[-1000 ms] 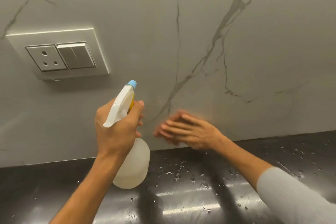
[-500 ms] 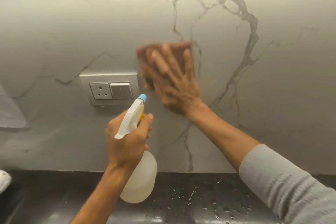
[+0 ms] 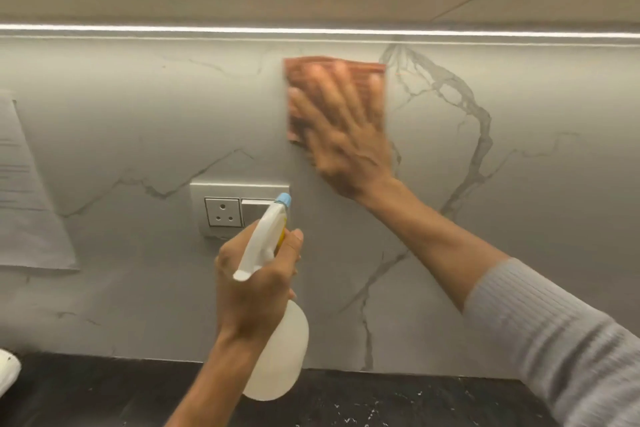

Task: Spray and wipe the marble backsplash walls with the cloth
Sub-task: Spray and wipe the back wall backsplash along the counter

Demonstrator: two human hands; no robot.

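Wiping step in hand. My right hand (image 3: pixel 341 128), fingers (image 3: pixel 313 104) spread wide, presses the cloth (image 3: pixel 367 76) flat on the wall (image 3: pixel 519 218), upper centre. My left hand (image 3: pixel 252 281) grips the bottle (image 3: pixel 277 357), lower centre. Next, I judge, calls for spraying an unwiped patch.

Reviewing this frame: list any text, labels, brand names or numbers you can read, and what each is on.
Nothing here can be read.
Paper sheet on the marble backsplash, at left: lines of print, too blurred to read.
Spray bottle in the left hand: no label visible.
Socket and switch plate: no markings legible.
Cloth under the right hand: no text.
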